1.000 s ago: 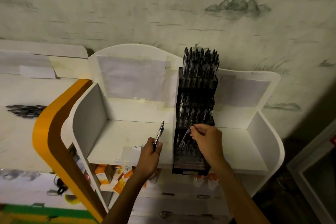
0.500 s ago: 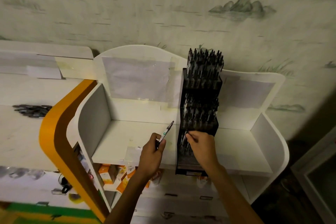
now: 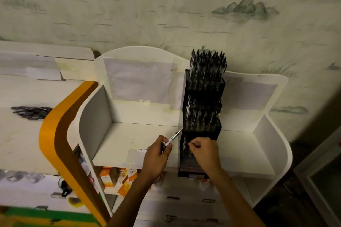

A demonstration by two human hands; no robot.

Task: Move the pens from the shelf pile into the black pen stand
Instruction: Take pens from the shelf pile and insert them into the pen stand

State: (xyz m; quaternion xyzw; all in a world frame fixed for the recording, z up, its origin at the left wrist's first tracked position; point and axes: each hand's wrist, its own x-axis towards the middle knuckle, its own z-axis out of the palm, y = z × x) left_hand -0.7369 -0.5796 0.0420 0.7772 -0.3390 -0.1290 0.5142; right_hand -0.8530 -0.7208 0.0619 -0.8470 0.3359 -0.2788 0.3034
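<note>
A tall black pen stand (image 3: 203,129) with three stepped tiers stands on the white shelf (image 3: 129,140); its upper two tiers are packed with dark pens. My left hand (image 3: 156,155) grips one pen (image 3: 174,136), tip pointing up and right toward the stand's left side. My right hand (image 3: 203,151) hovers over the lowest tier, fingers curled and pinching something thin at the slots; what it holds is hidden by the fingers. A pile of dark pens (image 3: 31,112) lies on the shelf far left.
The white shelf unit has curved side walls (image 3: 94,120) and an orange-brown edged panel (image 3: 55,134) on its left. Orange boxes (image 3: 114,178) sit on the shelf below. A patterned wall rises behind. Dark floor and a frame lie at right.
My right hand has dropped from the middle tier to the lowest tier of the stand. My left hand tilted its pen to the right, toward the stand.
</note>
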